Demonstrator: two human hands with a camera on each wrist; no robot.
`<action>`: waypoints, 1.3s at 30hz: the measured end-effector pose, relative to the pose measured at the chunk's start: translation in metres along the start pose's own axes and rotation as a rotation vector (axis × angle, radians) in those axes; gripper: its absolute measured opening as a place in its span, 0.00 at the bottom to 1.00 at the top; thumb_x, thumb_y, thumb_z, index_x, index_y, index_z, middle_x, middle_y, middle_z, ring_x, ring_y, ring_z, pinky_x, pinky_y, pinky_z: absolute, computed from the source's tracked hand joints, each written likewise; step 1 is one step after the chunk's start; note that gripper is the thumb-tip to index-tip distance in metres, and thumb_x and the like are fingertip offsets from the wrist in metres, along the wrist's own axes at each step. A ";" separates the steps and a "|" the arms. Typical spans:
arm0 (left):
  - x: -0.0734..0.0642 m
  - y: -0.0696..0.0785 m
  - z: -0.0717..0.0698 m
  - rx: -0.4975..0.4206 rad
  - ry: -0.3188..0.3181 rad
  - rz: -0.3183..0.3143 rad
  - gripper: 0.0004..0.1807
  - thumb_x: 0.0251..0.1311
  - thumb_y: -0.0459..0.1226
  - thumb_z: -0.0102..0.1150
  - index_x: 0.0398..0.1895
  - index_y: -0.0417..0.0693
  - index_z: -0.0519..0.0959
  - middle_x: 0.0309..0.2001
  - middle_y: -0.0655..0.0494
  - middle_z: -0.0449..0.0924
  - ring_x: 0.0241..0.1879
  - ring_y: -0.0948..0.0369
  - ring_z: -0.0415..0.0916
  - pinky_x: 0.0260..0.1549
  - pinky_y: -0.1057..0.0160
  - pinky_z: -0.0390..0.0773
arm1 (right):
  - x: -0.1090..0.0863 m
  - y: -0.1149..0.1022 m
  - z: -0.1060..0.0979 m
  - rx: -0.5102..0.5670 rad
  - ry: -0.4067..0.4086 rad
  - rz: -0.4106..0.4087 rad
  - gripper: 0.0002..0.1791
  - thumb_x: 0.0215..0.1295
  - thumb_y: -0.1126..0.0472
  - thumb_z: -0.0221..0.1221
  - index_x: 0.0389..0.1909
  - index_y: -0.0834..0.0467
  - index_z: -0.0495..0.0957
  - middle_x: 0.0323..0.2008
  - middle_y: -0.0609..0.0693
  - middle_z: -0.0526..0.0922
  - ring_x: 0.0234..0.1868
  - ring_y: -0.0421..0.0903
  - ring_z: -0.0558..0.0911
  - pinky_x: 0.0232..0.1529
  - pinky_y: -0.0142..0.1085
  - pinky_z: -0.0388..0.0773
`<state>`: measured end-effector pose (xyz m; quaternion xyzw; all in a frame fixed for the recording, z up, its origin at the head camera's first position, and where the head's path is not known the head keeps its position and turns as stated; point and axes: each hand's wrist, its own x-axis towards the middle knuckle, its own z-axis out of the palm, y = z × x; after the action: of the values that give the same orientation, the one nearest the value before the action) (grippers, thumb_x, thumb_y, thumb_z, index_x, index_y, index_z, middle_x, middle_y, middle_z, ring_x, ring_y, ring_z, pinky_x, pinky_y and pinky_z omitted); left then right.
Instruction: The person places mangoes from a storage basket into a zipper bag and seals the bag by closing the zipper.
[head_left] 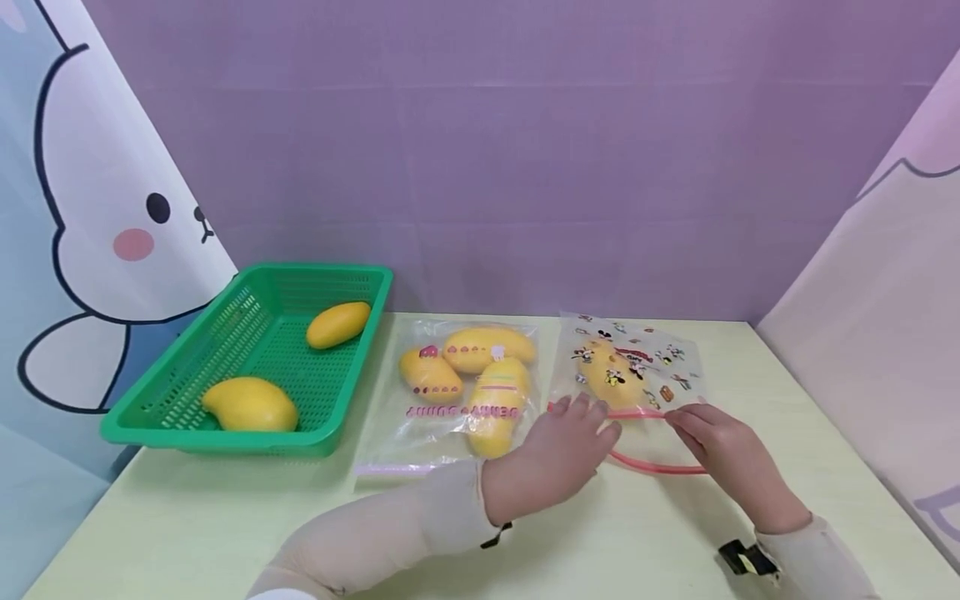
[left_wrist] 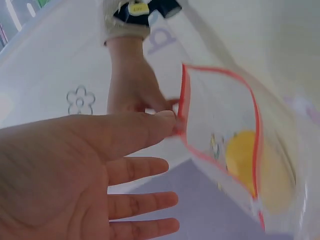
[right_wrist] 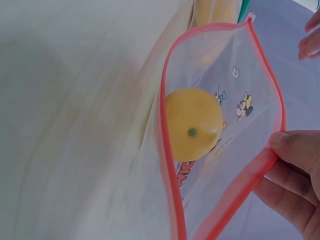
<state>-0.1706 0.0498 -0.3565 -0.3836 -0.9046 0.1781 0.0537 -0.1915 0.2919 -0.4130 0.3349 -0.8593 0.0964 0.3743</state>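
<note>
A clear cartoon-printed zip bag [head_left: 678, 354] with a red-edged mouth lies at the right of the table, its mouth spread apart toward me. Inside it rests one yellow mango [right_wrist: 192, 125], its green stem spot facing the mouth. My right hand [head_left: 723, 450] pinches the upper red edge between thumb and fingers, as the right wrist view shows. My left hand [head_left: 558, 454] hovers by the left end of the mouth, fingers extended and holding nothing. In the right wrist view its fingertips [right_wrist: 312, 42] stand apart from the bag.
Left of it lies another clear zip bag [head_left: 386, 433] holding three mangoes, partly behind my left hand. A green basket [head_left: 326, 437] at the far left contains two mangoes [head_left: 251, 406]. A purple cloth wall [head_left: 487, 167] closes off the table's back edge.
</note>
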 end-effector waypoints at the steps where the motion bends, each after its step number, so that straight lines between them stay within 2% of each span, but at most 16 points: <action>1: -0.001 -0.004 0.000 -0.006 0.003 -0.017 0.31 0.61 0.54 0.54 0.67 0.61 0.62 0.67 0.57 0.60 0.66 0.57 0.59 0.62 0.62 0.64 | 0.000 0.000 0.000 0.003 -0.004 0.001 0.35 0.74 0.46 0.34 0.28 0.64 0.83 0.28 0.53 0.83 0.29 0.49 0.83 0.33 0.42 0.79; 6: -0.008 -0.026 0.001 -0.052 -0.019 -0.100 0.35 0.60 0.57 0.53 0.70 0.59 0.59 0.68 0.55 0.59 0.67 0.55 0.59 0.64 0.60 0.62 | -0.001 0.000 0.001 0.007 -0.012 -0.002 0.35 0.74 0.46 0.33 0.28 0.64 0.83 0.27 0.53 0.83 0.28 0.48 0.83 0.35 0.43 0.79; 9: -0.014 -0.041 0.003 -0.110 -0.020 -0.151 0.36 0.60 0.56 0.54 0.70 0.58 0.59 0.69 0.53 0.59 0.68 0.53 0.58 0.65 0.57 0.60 | -0.001 0.000 0.002 0.005 -0.004 -0.011 0.35 0.74 0.46 0.33 0.28 0.64 0.83 0.27 0.53 0.83 0.27 0.48 0.83 0.35 0.42 0.79; 15: -0.029 -0.074 0.007 -0.207 0.026 -0.278 0.35 0.59 0.55 0.57 0.68 0.55 0.62 0.67 0.50 0.62 0.66 0.51 0.60 0.62 0.54 0.64 | -0.001 -0.001 0.002 0.001 0.004 -0.018 0.35 0.75 0.46 0.33 0.27 0.64 0.83 0.27 0.53 0.83 0.27 0.48 0.83 0.33 0.41 0.79; 20: -0.044 -0.099 0.011 -0.260 0.081 -0.353 0.35 0.59 0.53 0.59 0.67 0.52 0.64 0.65 0.47 0.65 0.64 0.49 0.63 0.57 0.51 0.70 | -0.001 -0.001 0.002 -0.001 0.001 -0.017 0.35 0.75 0.46 0.33 0.27 0.64 0.83 0.27 0.53 0.83 0.27 0.48 0.83 0.32 0.41 0.79; 24: -0.057 -0.119 0.014 -0.319 0.131 -0.409 0.34 0.59 0.50 0.59 0.66 0.47 0.65 0.64 0.43 0.65 0.63 0.46 0.63 0.57 0.49 0.69 | -0.001 0.000 0.002 -0.001 -0.006 -0.015 0.35 0.75 0.46 0.33 0.28 0.64 0.83 0.27 0.53 0.83 0.27 0.48 0.83 0.32 0.42 0.79; 31: -0.079 -0.153 0.021 -0.382 0.143 -0.552 0.36 0.59 0.50 0.59 0.67 0.42 0.64 0.64 0.40 0.65 0.62 0.43 0.62 0.54 0.46 0.72 | -0.001 0.000 0.001 0.000 0.005 -0.026 0.34 0.75 0.47 0.34 0.28 0.64 0.83 0.27 0.53 0.83 0.27 0.48 0.83 0.31 0.40 0.79; 34: -0.089 -0.167 0.029 -0.382 0.161 -0.590 0.35 0.60 0.49 0.59 0.65 0.38 0.64 0.62 0.37 0.65 0.61 0.41 0.63 0.51 0.45 0.74 | 0.000 0.000 0.002 -0.002 0.010 -0.028 0.34 0.75 0.47 0.34 0.27 0.64 0.83 0.27 0.53 0.83 0.27 0.48 0.83 0.32 0.40 0.79; 39: -0.109 -0.186 0.040 -0.417 0.146 -0.646 0.36 0.60 0.46 0.59 0.66 0.35 0.62 0.63 0.33 0.62 0.60 0.38 0.62 0.44 0.41 0.75 | 0.000 0.000 0.002 -0.007 0.006 -0.024 0.35 0.75 0.47 0.33 0.28 0.64 0.83 0.27 0.53 0.83 0.27 0.48 0.83 0.32 0.41 0.79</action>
<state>-0.2293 -0.1584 -0.3215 -0.0935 -0.9893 -0.0635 0.0919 -0.1926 0.2910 -0.4144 0.3436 -0.8544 0.0901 0.3792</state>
